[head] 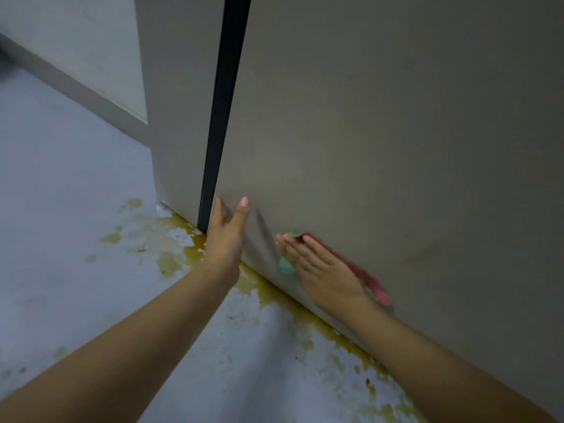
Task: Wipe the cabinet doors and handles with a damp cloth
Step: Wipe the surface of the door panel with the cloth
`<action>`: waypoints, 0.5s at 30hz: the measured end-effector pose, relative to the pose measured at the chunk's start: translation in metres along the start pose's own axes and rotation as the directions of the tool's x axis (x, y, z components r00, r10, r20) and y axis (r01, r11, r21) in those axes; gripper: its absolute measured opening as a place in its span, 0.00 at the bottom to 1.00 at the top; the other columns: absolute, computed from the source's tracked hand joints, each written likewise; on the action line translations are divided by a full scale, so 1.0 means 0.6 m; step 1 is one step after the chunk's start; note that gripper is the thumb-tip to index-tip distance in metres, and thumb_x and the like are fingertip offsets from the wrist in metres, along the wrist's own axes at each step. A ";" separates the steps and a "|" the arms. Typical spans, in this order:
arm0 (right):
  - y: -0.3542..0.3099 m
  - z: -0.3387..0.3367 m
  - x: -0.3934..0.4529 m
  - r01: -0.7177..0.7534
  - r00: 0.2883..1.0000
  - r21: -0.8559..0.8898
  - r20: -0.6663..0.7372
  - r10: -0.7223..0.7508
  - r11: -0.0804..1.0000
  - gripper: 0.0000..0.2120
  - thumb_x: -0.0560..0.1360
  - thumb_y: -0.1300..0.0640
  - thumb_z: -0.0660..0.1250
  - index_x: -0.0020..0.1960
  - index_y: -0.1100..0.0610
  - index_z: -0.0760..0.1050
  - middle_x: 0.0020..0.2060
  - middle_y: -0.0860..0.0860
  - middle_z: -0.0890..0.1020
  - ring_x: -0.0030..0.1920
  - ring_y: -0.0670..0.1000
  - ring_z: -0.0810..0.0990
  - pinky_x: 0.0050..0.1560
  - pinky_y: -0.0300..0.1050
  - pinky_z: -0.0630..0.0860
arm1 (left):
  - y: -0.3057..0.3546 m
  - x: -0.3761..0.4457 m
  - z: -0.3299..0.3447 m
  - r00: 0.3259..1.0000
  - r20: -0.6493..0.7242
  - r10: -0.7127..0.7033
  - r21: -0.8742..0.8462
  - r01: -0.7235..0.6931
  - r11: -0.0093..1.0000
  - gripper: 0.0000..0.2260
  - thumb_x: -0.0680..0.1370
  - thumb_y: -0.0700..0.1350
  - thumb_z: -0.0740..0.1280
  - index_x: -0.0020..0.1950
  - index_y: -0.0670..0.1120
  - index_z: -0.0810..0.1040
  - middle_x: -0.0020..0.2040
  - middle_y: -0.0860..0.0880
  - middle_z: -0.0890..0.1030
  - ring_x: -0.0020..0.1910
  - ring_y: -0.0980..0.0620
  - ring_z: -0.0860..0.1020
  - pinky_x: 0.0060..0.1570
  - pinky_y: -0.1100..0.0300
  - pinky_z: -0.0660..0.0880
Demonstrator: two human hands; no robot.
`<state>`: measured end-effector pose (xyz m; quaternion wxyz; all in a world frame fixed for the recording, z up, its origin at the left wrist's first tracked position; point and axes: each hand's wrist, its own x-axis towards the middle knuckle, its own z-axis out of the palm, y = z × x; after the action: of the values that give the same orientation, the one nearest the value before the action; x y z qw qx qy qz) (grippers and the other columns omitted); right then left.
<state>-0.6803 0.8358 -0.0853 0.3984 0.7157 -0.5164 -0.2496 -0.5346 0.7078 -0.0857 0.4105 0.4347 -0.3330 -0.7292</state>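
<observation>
A tall grey cabinet door (381,132) fills the right of the head view, with a dark vertical gap (222,111) along its left edge. My right hand (320,270) lies flat with straight fingers and presses a red and green cloth (370,280) against the door's lower part, near the floor. My left hand (227,236) is open, its fingertips touching the door's lower left corner beside the dark gap. Most of the cloth is hidden under my right hand. No handle shows.
A second grey panel (180,102) stands left of the gap. The pale floor (76,224) carries yellow-brown stains (183,248) along the cabinet's base. A white wall with a grey skirting (85,87) runs off at the back left.
</observation>
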 end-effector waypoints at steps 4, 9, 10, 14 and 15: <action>0.052 -0.036 -0.001 0.013 1.000 0.007 -0.024 -0.013 1.000 0.28 0.72 0.61 0.53 0.72 0.62 0.65 0.73 0.53 0.62 0.75 0.53 0.56 0.75 0.50 0.38 | 0.009 0.005 -0.010 0.999 -0.047 -0.006 0.038 0.008 0.999 0.34 0.77 0.57 0.65 0.79 0.54 0.52 0.78 0.52 0.56 0.75 0.50 0.60 0.72 0.47 0.62; 0.174 -0.118 -0.026 -0.422 0.882 0.056 -0.206 0.424 0.905 0.30 0.77 0.54 0.58 0.76 0.62 0.55 0.77 0.54 0.51 0.77 0.51 0.45 0.76 0.50 0.43 | 0.014 0.002 -0.002 1.000 -0.015 -0.018 -0.001 0.018 1.000 0.35 0.77 0.59 0.65 0.78 0.49 0.54 0.76 0.53 0.60 0.74 0.52 0.61 0.72 0.48 0.62; 0.183 -0.125 -0.014 -0.464 0.858 0.042 -0.228 0.461 0.885 0.31 0.77 0.53 0.57 0.76 0.62 0.53 0.77 0.55 0.51 0.77 0.51 0.43 0.76 0.51 0.42 | 0.017 0.003 0.000 1.000 -0.011 -0.019 -0.004 0.019 1.000 0.35 0.76 0.59 0.65 0.78 0.48 0.55 0.76 0.53 0.61 0.74 0.51 0.62 0.72 0.48 0.62; 0.166 -0.114 0.075 -0.374 0.898 0.034 -0.239 0.371 0.927 0.29 0.77 0.53 0.55 0.75 0.64 0.57 0.73 0.54 0.63 0.76 0.55 0.51 0.75 0.52 0.39 | 0.026 0.017 0.005 0.996 0.040 -0.079 -0.031 0.080 0.996 0.48 0.65 0.71 0.68 0.77 0.48 0.57 0.75 0.53 0.62 0.73 0.51 0.62 0.70 0.49 0.62; 0.152 -0.106 0.093 -0.290 0.936 -0.021 -0.214 0.279 0.957 0.29 0.76 0.53 0.55 0.74 0.63 0.57 0.73 0.53 0.64 0.75 0.54 0.55 0.75 0.53 0.38 | 0.025 0.020 0.005 0.995 0.043 -0.085 -0.050 0.087 0.995 0.45 0.68 0.69 0.67 0.77 0.48 0.57 0.76 0.53 0.62 0.73 0.51 0.62 0.68 0.51 0.63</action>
<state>-0.6617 0.7895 0.0286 0.5009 0.6449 -0.5633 -0.1261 -0.5364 0.6909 -0.0763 0.3828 0.4230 -0.3034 -0.7632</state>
